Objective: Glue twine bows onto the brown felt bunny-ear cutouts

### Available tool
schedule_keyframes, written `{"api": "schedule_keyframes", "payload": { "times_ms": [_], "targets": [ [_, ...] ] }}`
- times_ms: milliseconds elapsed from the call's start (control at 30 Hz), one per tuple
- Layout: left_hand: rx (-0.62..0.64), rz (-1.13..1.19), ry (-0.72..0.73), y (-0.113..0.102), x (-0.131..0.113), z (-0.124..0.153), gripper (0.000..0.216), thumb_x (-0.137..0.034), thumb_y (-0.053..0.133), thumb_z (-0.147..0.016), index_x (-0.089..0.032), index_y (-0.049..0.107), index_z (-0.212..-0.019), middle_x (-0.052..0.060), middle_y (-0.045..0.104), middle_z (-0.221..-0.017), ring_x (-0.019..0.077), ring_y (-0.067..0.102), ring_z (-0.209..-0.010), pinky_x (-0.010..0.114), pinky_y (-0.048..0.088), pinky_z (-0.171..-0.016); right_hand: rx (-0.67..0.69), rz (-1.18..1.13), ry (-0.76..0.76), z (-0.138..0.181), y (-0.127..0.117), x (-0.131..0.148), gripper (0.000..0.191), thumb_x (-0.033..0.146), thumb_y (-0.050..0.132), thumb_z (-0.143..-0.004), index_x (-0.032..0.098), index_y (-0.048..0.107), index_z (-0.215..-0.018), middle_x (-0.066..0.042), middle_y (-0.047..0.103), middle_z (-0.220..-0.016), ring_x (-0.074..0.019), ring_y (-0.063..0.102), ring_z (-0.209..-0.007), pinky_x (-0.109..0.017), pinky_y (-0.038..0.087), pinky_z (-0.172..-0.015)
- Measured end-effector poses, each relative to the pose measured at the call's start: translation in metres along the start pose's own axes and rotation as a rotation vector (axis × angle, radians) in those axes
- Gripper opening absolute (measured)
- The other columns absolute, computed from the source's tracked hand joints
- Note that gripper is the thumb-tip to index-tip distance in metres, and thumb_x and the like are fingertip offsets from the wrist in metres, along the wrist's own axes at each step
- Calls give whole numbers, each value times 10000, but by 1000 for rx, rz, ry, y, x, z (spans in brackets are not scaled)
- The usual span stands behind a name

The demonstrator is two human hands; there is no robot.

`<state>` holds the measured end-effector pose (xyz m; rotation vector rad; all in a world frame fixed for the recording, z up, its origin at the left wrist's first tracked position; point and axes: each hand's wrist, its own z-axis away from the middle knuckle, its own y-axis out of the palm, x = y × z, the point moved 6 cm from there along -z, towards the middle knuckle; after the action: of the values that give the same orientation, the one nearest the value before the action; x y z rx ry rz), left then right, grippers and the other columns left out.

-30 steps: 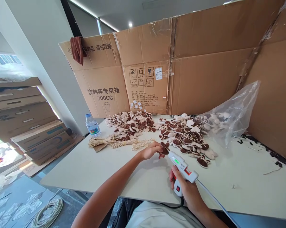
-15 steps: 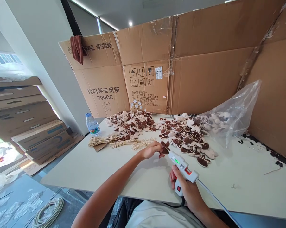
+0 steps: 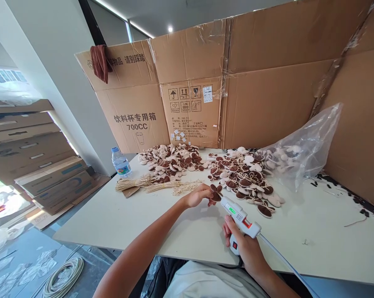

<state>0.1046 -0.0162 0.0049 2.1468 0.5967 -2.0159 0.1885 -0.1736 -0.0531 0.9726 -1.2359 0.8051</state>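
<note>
My left hand (image 3: 197, 195) pinches a small brown bow-shaped piece (image 3: 215, 193) just above the white table (image 3: 112, 219). My right hand (image 3: 244, 246) grips a white hot-glue gun (image 3: 241, 218), whose nozzle points at the piece and nearly touches it. A glue stick juts out of the gun's back toward the lower right. Two heaps of similar brown and cream pieces lie beyond my hands, one at centre (image 3: 171, 161) and one to the right (image 3: 245, 178).
A clear plastic bag (image 3: 301, 153) of cream pieces lies at the right. A bundle of thin sticks (image 3: 143, 184) and a water bottle (image 3: 121, 162) sit at the left. Taped cardboard walls (image 3: 267, 91) enclose the table's back and right. Flat cartons (image 3: 34, 165) are stacked on the left.
The glue gun and my right hand have shifted very slightly; my left hand stays on the brown piece. The view has dropped a little.
</note>
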Motion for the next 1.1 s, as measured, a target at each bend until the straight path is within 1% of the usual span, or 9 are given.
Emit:
{"api": "schedule_keyframes", "payload": {
  "times_ms": [200,367,467,633,1100],
  "targets": [
    [20,-11,20,1,-2,0,229,-269,502,-795,-127,599,-644,63,599,-692,162,557,-654,293,471,-651,-7,11,6,-1,-2,-2,523,696,659,-838,235,512,-637,17,550,-585,-150,488,-511,-299,381,-526],
    [0,-8,-1,1,-1,0,226,-276,511,-778,-121,612,-649,64,595,-674,168,557,-655,300,473,-664,-32,-12,7,0,-4,-3,532,693,689,-814,233,511,-613,21,546,-547,-137,474,-478,-289,387,-493],
    [1,1,2,1,-1,0,231,-291,520,-775,-121,610,-647,66,596,-676,168,555,-651,297,469,-655,-9,-8,9,1,-3,-2,530,690,689,-818,231,513,-618,20,552,-576,-139,485,-491,-293,400,-508],
    [13,-22,11,2,-1,0,235,-276,501,-785,-127,604,-635,61,598,-671,162,553,-648,298,463,-681,-2,-19,18,1,-4,-1,516,656,692,-839,230,498,-622,29,541,-619,-129,493,-496,-289,374,-510],
    [14,3,32,3,-1,0,238,-287,517,-790,-120,614,-651,63,597,-677,161,551,-644,293,462,-651,17,-10,25,1,-3,-4,515,614,671,-884,232,450,-617,38,508,-614,-125,475,-505,-284,345,-518]
  ]
}}
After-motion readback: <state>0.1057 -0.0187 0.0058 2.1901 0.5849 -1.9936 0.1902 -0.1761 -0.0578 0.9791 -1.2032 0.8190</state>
